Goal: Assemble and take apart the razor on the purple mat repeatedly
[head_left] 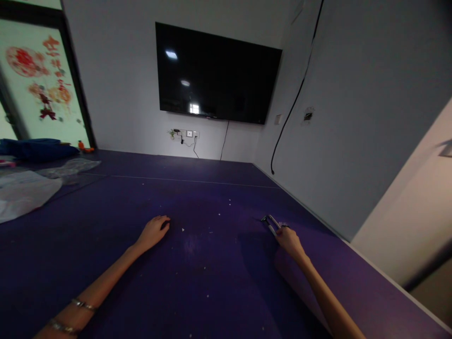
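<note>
My left hand (154,230) rests on the dark purple tabletop (197,278) with nothing in it. Its fingers are loosely bent, with a gap at the thumb. Farther right, my right hand (290,239) is closed around the handle end of what looks like a Y-shaped peeler (273,225). The tool's two pale arms and dark crosspiece point forward and left, low over the table; whether it touches the surface I cannot tell. Small white scraps (183,230) lie scattered on the table between my hands.
Clear plastic wrapping (72,167), a white bag (26,193) and dark blue cloth (38,149) lie at the left, near a small orange object (83,147). A television (215,75) hangs ahead. A black cable (287,115) dangles down the right wall to the table edge.
</note>
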A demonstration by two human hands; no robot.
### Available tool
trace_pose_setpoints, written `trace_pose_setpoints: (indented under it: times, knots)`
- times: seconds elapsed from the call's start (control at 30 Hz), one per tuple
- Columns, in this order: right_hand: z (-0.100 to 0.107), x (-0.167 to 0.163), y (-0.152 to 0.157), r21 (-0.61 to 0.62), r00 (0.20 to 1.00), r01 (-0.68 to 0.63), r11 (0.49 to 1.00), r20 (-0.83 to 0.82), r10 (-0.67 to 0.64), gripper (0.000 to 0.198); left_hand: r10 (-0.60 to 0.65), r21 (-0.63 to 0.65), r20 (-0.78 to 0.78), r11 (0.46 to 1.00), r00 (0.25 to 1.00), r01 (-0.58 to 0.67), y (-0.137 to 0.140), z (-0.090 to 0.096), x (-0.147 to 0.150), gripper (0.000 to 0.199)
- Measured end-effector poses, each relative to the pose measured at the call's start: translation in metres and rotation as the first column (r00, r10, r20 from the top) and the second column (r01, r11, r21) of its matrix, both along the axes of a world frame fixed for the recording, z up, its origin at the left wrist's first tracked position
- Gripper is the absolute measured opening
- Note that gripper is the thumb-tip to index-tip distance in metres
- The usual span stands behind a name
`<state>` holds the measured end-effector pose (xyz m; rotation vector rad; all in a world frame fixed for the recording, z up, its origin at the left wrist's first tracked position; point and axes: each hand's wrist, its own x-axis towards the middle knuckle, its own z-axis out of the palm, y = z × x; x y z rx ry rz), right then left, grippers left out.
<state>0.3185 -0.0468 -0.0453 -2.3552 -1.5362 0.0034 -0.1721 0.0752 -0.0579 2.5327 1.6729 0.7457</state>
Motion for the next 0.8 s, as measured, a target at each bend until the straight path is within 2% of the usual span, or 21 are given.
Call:
trace_pose_setpoints:
  times: [0.1, 0.17, 0.27, 0.33, 0.43, 0.53, 0.67, 0.73, 0.8]
  knots:
    - [0.015, -0.016, 0.001, 0.01, 0.999, -0.026, 1.0, -0.024, 0.026, 0.026, -0.052, 0.024, 0.137, 0.998, 0.989, 0.05, -0.007, 0.023, 0.031, 0.031]
    - [0.025, -0.032, 0.003, 0.033, 0.998, -0.055, 0.998, -0.018, 0.056, 0.025, -0.145, -0.054, 0.275, 0.985, 0.95, 0.166, -0.017, 0.037, 0.064, 0.028]
    - [0.038, -0.061, 0.005, 0.132, 0.985, -0.168, 0.977, -0.012, 0.171, 0.027, -0.277, -0.216, 0.494, 0.879, 0.824, 0.425, -0.035, 0.047, 0.121, 0.024]
    - [0.043, -0.083, 0.006, 0.18, 0.969, -0.239, 0.954, -0.024, 0.248, 0.027, -0.278, -0.298, 0.576, 0.804, 0.769, 0.514, -0.044, 0.047, 0.157, 0.023]
    - [0.05, -0.113, 0.004, 0.206, 0.954, -0.294, 0.933, 0.008, 0.299, 0.024, -0.202, -0.359, 0.658, 0.762, 0.726, 0.538, -0.049, 0.041, 0.197, 0.025]
    - [0.055, -0.137, 0.0, 0.194, 0.939, -0.343, 0.919, 0.066, 0.337, 0.024, -0.108, -0.394, 0.735, 0.735, 0.669, 0.552, -0.043, 0.037, 0.22, 0.03]
    - [0.058, -0.156, -0.008, 0.196, 0.924, -0.381, 0.903, 0.118, 0.364, 0.026, 0.011, -0.478, 0.746, 0.705, 0.666, 0.524, -0.037, 0.044, 0.228, 0.038]
    - [0.056, -0.162, -0.011, 0.221, 0.919, -0.391, 0.893, 0.149, 0.366, 0.027, 0.017, -0.49, 0.725, 0.715, 0.689, 0.498, -0.038, 0.05, 0.225, 0.041]
    - [0.053, -0.167, -0.013, 0.258, 0.911, -0.405, 0.877, 0.195, 0.363, 0.027, 0.003, -0.489, 0.678, 0.749, 0.735, 0.447, -0.04, 0.056, 0.221, 0.043]
